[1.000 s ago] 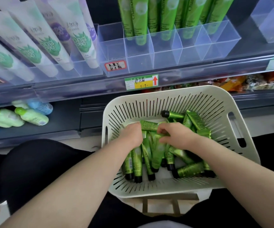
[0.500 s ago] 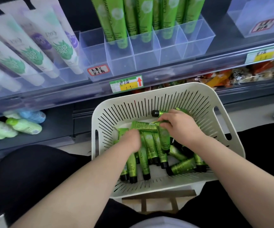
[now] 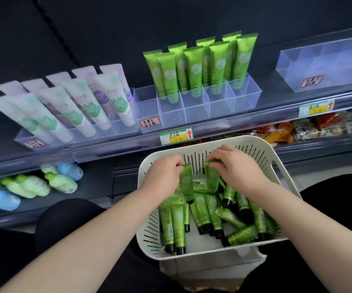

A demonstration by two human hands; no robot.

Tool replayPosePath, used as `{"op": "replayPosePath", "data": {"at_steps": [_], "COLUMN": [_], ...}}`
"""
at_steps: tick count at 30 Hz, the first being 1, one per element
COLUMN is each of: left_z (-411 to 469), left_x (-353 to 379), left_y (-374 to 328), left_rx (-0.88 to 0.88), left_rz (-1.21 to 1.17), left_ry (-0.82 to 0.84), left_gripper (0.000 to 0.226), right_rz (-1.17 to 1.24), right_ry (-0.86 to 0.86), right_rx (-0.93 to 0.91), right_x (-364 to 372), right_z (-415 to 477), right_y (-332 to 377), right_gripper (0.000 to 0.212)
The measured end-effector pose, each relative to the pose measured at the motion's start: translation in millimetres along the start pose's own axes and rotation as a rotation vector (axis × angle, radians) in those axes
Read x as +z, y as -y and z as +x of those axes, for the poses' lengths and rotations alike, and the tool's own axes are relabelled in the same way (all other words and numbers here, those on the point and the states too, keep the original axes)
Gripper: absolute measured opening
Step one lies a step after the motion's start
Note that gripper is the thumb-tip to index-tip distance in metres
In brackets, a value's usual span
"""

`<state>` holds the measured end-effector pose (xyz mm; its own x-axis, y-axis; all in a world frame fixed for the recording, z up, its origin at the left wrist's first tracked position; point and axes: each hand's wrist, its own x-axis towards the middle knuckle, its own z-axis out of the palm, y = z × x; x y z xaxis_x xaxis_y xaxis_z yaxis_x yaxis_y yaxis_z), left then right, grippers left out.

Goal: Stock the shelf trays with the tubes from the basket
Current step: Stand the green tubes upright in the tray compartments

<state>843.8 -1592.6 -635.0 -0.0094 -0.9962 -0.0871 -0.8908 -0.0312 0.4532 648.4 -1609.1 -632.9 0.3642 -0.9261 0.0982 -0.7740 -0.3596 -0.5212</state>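
Over the basket (image 3: 147, 235), left hand (image 3: 162, 175) and right hand (image 3: 237, 169) fingers (image 3: 218, 164) each pinch a tube (image 3: 186, 183).

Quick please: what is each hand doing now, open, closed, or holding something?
Left hand: closed, pinching the left green tube by its top end.
Right hand: closed, pinching the right green tube.

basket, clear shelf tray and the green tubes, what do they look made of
Basket: off-white moulded plastic, matte, judging by its thin slotted walls. Clear shelf tray: rigid transparent plastic, possibly acrylic, glossy; the stock shows through its dividers. Green tubes: soft plastic or laminate with a metallic sheen, flat crimped ends, and black caps that look like hard plastic.
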Motion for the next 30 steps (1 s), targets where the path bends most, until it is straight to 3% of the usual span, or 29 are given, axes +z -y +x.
{"op": "replayPosePath", "data": {"at_steps": [10, 17, 22, 30], "left_z": [13.2, 46.2, 79.3, 135.8], "left_x": [-137.3, -189.3, -204.5, -208.0], "left_y": [-44.8, -53.0, -46.4, -25.9], "left_rx": [0.111, 0.151, 0.144, 0.062], "left_rz": [-0.039, 0.059, 0.185, 0.248], "left_ry": [-0.454, -0.601, -0.611, -0.49], "left_gripper": [0.015, 0.017, 0.019, 0.018], "right_rz": [-0.028, -0.077, -0.071, -0.073], "right_ry": [-0.357, -0.488, -0.501, -0.494], "right_rx": [-0.175, -0.236, -0.261, -0.255], "right_x": [-84.8, -112.4, -108.5, -102.5], "right_z": [51.1, 97.1, 124.3, 155.2], "right_y": [64.0, 99.0, 105.7, 106.5], "right_gripper": [0.017, 0.021, 0.02, 0.02]}}
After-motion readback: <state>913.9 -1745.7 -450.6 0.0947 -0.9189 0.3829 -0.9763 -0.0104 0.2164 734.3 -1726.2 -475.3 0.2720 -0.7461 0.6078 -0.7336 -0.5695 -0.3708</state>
